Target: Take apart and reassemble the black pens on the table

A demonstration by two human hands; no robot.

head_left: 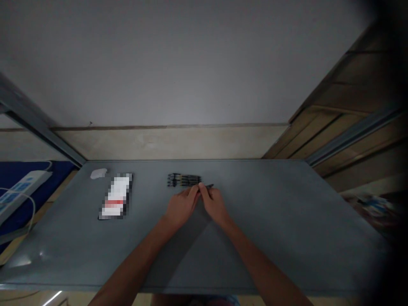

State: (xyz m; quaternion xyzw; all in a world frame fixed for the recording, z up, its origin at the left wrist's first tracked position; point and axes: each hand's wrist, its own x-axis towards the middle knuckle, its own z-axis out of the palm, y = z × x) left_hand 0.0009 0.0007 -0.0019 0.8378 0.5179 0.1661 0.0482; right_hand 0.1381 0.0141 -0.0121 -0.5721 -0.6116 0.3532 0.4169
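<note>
My left hand and my right hand meet over the middle of the grey table, fingers closed and thumbs close together. Between them they grip a thin dark pen, whose tip sticks out to the right past my right fingers. Most of it is hidden by the hands. Just beyond my left hand lies a row of several slim dark pens with yellowish parts, side by side and pointing left to right. Their details are too small to make out.
Left of the pens lies a phone with a blurred screen, a small white object behind it. A white power strip with cables rests on blue cloth beyond the table's left edge. Metal posts rise at both back corners before a wall.
</note>
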